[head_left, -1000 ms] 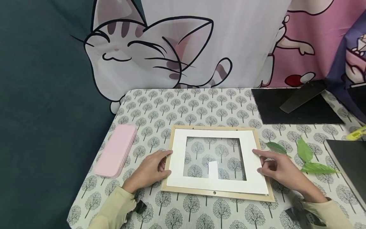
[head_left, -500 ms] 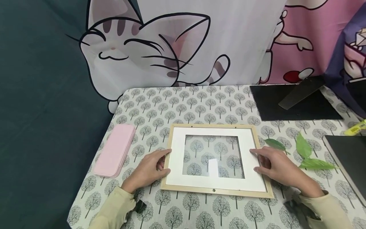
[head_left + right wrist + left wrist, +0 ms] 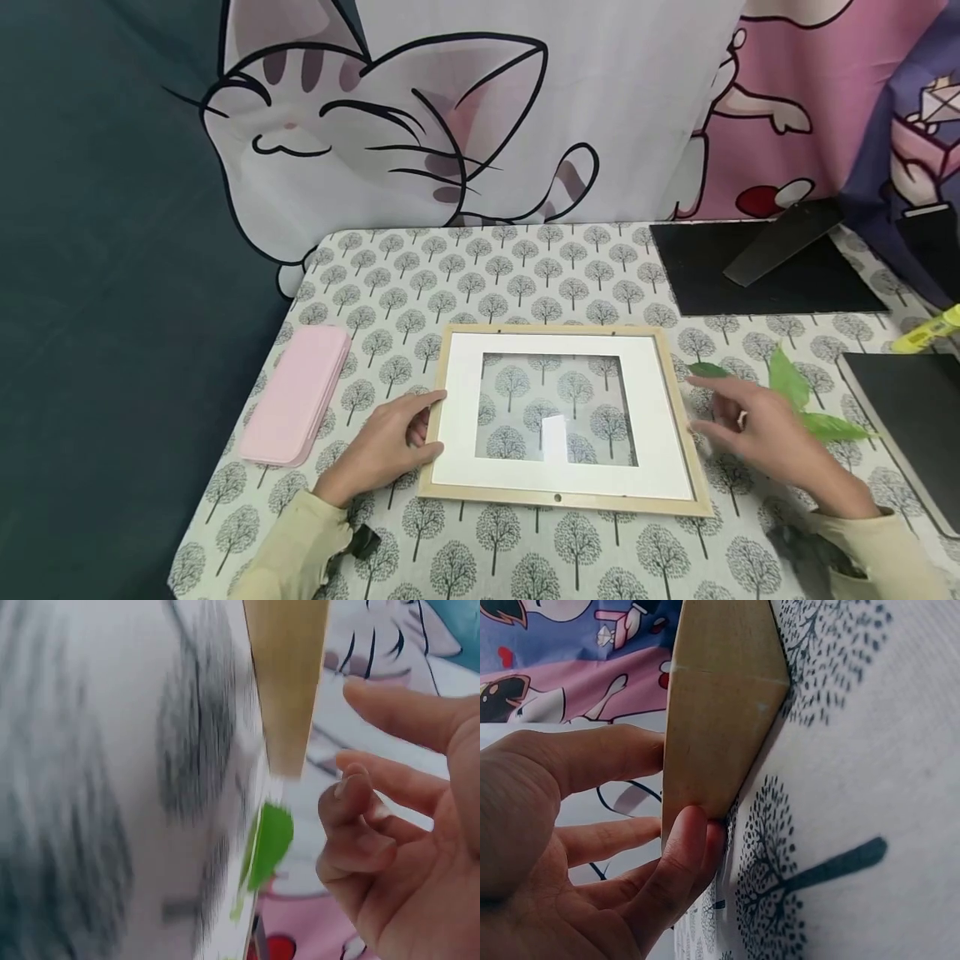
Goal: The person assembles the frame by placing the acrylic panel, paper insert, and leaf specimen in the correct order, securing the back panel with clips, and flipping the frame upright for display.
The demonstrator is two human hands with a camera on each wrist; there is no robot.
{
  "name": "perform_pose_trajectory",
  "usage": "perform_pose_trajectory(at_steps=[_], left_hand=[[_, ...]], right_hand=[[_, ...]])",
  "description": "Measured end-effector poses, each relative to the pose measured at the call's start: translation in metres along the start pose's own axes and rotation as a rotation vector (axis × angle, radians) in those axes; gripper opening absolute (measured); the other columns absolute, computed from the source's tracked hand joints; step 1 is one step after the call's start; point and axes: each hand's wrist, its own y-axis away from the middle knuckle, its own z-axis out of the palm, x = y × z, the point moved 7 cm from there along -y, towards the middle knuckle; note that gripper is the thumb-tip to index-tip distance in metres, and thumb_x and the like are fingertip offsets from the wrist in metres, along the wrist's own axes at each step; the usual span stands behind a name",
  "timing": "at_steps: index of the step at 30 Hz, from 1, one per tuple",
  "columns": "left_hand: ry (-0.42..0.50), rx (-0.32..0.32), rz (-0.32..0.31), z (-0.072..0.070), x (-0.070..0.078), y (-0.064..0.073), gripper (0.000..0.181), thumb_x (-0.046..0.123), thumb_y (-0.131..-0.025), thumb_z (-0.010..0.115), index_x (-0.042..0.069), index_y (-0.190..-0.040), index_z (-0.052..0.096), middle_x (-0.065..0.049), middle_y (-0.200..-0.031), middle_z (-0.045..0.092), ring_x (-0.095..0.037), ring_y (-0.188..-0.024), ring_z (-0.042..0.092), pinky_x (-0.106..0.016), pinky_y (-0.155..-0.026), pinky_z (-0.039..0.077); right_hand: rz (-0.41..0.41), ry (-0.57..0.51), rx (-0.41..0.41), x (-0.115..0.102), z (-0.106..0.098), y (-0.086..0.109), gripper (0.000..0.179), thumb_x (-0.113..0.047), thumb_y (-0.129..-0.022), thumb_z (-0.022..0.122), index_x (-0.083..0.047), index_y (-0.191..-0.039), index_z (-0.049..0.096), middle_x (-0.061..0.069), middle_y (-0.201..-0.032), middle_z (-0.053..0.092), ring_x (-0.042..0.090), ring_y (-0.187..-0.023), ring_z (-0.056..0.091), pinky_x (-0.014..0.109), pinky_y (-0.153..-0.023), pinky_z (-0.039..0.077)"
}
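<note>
A pale wooden picture frame point(image 3: 697, 479) lies on the tree-print cloth, with a white mat point(image 3: 555, 482) inside it. Through the mat's window, clear glazing point(image 3: 555, 400) shows the cloth's print. My left hand point(image 3: 386, 442) holds the frame's left side; in the left wrist view, fingertips point(image 3: 686, 832) press the wooden side point(image 3: 712, 712) and others sit at its edge. My right hand point(image 3: 772, 429) is just off the frame's right side, holding nothing. Its thumb and index finger are apart and other fingers curl loosely, as the right wrist view shows.
Green leaves point(image 3: 832, 427) lie beside the right hand. A pink case point(image 3: 296, 396) lies at left. At the back right is a black backing board point(image 3: 690, 271) with a stand leg point(image 3: 783, 243). A dark flat panel point(image 3: 907, 408) and a yellow cutter point(image 3: 926, 330) lie at right.
My right hand has let go of the mat and moved right, off the frame. The mat's lower right corner now sits down inside the frame. My left hand stays at the left side.
</note>
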Motion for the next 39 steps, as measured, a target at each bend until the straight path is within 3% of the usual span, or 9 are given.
perform_pose_trajectory(at_steps=[3, 6, 9, 15, 20, 25, 28, 33, 39], left_hand=[[0.008, 0.000, 0.000, 0.000, 0.000, 0.001, 0.071, 0.006, -0.079, 0.079, 0.004, -0.145, 0.051, -0.001, -0.092, 0.063, -0.008, -0.078, 0.059, -0.019, -0.070, 0.057], [0.013, 0.001, 0.005, 0.000, 0.000, 0.001, 0.071, 0.006, -0.079, 0.079, 0.003, -0.145, 0.051, -0.001, -0.093, 0.063, -0.008, -0.078, 0.059, -0.019, -0.071, 0.057], [0.013, -0.001, 0.012, 0.000, 0.001, 0.002, 0.070, 0.006, -0.080, 0.078, 0.003, -0.145, 0.051, -0.001, -0.093, 0.063, -0.007, -0.078, 0.059, -0.019, -0.071, 0.057], [0.001, -0.004, 0.021, 0.001, 0.001, 0.002, 0.070, 0.008, -0.080, 0.078, 0.003, -0.145, 0.051, -0.001, -0.093, 0.063, -0.007, -0.077, 0.059, -0.020, -0.071, 0.057], [0.003, 0.002, 0.021, 0.001, 0.002, 0.002, 0.070, 0.008, -0.080, 0.079, 0.003, -0.145, 0.052, 0.000, -0.092, 0.062, -0.007, -0.077, 0.059, -0.020, -0.071, 0.057], [0.003, 0.002, 0.021, 0.001, 0.001, 0.002, 0.071, 0.008, -0.080, 0.079, 0.003, -0.145, 0.051, -0.001, -0.093, 0.063, -0.007, -0.077, 0.060, -0.020, -0.071, 0.057], [0.007, 0.001, 0.020, 0.001, 0.001, 0.002, 0.071, 0.008, -0.080, 0.078, 0.003, -0.145, 0.051, -0.001, -0.093, 0.063, -0.007, -0.077, 0.060, -0.020, -0.071, 0.057], [0.013, 0.003, 0.014, 0.000, 0.000, 0.003, 0.071, 0.008, -0.080, 0.079, 0.003, -0.145, 0.051, -0.001, -0.092, 0.063, -0.007, -0.077, 0.059, -0.020, -0.071, 0.057], [0.012, -0.004, 0.012, 0.000, 0.001, 0.001, 0.071, 0.010, -0.081, 0.078, 0.004, -0.146, 0.051, -0.002, -0.093, 0.063, -0.006, -0.077, 0.059, -0.020, -0.072, 0.057]], right_hand=[[0.050, 0.076, 0.022, 0.018, -0.010, 0.000, 0.055, -0.004, -0.070, 0.086, -0.001, -0.122, 0.068, -0.001, -0.075, 0.062, -0.010, -0.060, 0.045, 0.018, -0.044, 0.040], [0.113, 0.204, -0.011, 0.036, -0.016, -0.001, 0.050, -0.005, -0.072, 0.084, -0.005, -0.120, 0.070, 0.007, -0.085, 0.064, -0.004, -0.059, 0.044, 0.020, -0.045, 0.035], [0.142, 0.274, -0.069, 0.048, -0.016, -0.002, 0.047, -0.006, -0.073, 0.081, -0.008, -0.119, 0.072, 0.008, -0.086, 0.064, 0.004, -0.061, 0.045, 0.022, -0.049, 0.033], [0.175, 0.257, -0.131, 0.059, -0.010, -0.007, 0.043, -0.004, -0.072, 0.079, -0.007, -0.114, 0.075, -0.005, -0.073, 0.065, 0.004, -0.057, 0.046, 0.023, -0.049, 0.034], [0.199, 0.245, -0.138, 0.063, -0.008, -0.011, 0.039, -0.002, -0.072, 0.075, -0.007, -0.111, 0.077, -0.006, -0.069, 0.066, 0.004, -0.056, 0.047, 0.024, -0.051, 0.034], [0.159, 0.224, -0.095, 0.057, -0.010, -0.013, 0.035, -0.002, -0.073, 0.075, -0.003, -0.108, 0.076, -0.006, -0.067, 0.066, -0.002, -0.054, 0.043, 0.023, -0.053, 0.034], [0.152, 0.176, -0.076, 0.049, -0.013, -0.017, 0.043, 0.000, -0.074, 0.074, 0.000, -0.117, 0.070, -0.004, -0.070, 0.069, -0.007, -0.055, 0.044, 0.022, -0.053, 0.034], [0.122, 0.069, -0.106, 0.025, -0.010, -0.028, 0.055, 0.005, -0.078, 0.070, 0.001, -0.131, 0.054, -0.002, -0.076, 0.067, -0.007, -0.057, 0.045, 0.021, -0.048, 0.036], [0.038, -0.046, -0.176, -0.008, 0.001, -0.044, 0.046, 0.008, -0.080, 0.070, 0.000, -0.120, 0.048, 0.000, -0.079, 0.064, -0.005, -0.061, 0.045, 0.021, -0.052, 0.041]])
